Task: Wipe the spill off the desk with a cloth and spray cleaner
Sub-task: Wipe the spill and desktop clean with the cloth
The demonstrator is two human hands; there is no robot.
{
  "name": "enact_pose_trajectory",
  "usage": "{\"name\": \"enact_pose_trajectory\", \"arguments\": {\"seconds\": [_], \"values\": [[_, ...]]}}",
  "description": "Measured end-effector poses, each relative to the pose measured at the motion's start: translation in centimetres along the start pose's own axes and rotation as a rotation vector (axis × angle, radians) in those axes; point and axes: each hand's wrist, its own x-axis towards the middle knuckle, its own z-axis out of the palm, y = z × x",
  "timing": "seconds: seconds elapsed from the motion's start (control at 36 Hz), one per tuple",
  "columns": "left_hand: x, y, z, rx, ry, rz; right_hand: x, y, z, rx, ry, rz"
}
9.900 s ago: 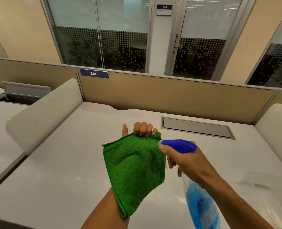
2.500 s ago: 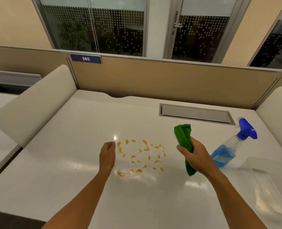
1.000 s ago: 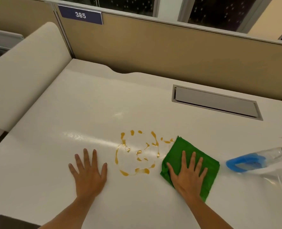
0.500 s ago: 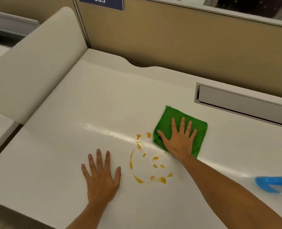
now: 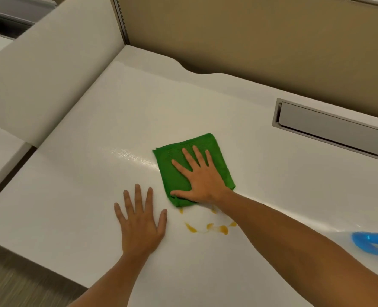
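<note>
A folded green cloth (image 5: 197, 141) lies flat on the white desk (image 5: 84, 196). My right hand (image 5: 202, 180) presses down on it with palm flat and fingers spread. Just in front of the cloth's near edge lie a few orange spill drops and a thin smear (image 5: 205, 228); the cloth covers where the upper drops were. To the left of the spill, my left hand (image 5: 139, 222) rests flat and empty on the desk. The spray bottle (image 5: 372, 242), clear with blue liquid, shows only partly at the right edge.
A tan partition (image 5: 250, 36) closes the back of the desk, with a grey cable hatch (image 5: 330, 127) set in the top at the right. A padded white divider (image 5: 39, 74) runs along the left side. The desk's front edge drops to carpet at lower left.
My right hand has slid the cloth leftward and toward me over the upper drops, so fewer orange marks show. The left hand stays flat in place. The camera has tilted closer.
</note>
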Motion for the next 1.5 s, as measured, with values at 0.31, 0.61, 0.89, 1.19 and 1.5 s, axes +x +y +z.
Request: {"name": "enact_pose_trajectory", "arguments": {"seconds": [0.31, 0.61, 0.89, 1.19, 1.5], "values": [[-0.1, -0.1, 0.2, 0.022, -0.006, -0.012, -9.0, -1.5, 1.4, 0.013, -0.045, -0.096], [-0.4, 0.1, 0.1, -0.009, -0.007, -0.028, -22.9, -0.6, 2.9, 0.064, -0.125, -0.003], [-0.4, 0.2, 0.0, 0.000, -0.022, -0.029, -26.8, 0.8, 3.8, 0.132, -0.027, 0.379], [-0.1, 0.0, 0.1, 0.010, -0.021, -0.011, -18.0, 5.9, 3.1, 0.137, 0.115, 0.863], [0.1, 0.0, -0.1, -0.007, -0.025, -0.002, -2.6, 10.9, -0.4, 0.190, 0.101, 0.930]]}}
